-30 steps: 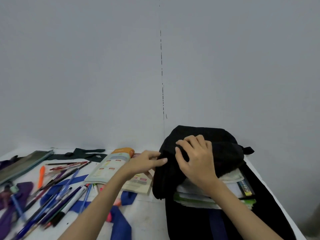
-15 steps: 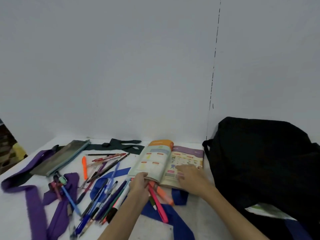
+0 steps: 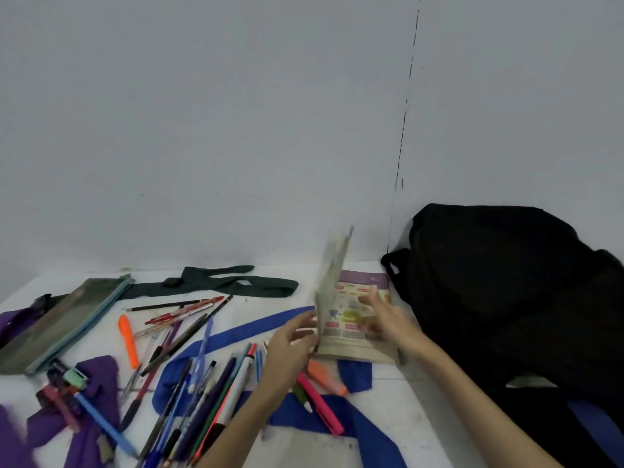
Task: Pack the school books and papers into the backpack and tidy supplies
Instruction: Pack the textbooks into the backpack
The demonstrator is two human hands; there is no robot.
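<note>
A colourful school book [image 3: 354, 312] lies on the white table, its left half raised nearly upright and blurred. My left hand [image 3: 290, 342] grips that raised half at its lower edge. My right hand [image 3: 385, 319] rests flat on the right-hand page with fingers spread. The black backpack [image 3: 506, 298] stands against the wall to the right of the book; a pale paper edge [image 3: 530, 381] shows at its lower opening. Several pens and pencils [image 3: 189, 366] lie scattered to the left of my left arm.
A grey-green zip pouch [image 3: 64, 319] lies at far left, a dark green strap [image 3: 229, 285] by the wall, purple cloth [image 3: 91, 400] and blue cloth [image 3: 304, 417] under the pens. An orange highlighter [image 3: 128, 339] and a pink pen [image 3: 320, 403] lie loose.
My hands left the backpack and moved to the open book. The book's left half has since swung up from flat towards the right page. The view shifted left.
</note>
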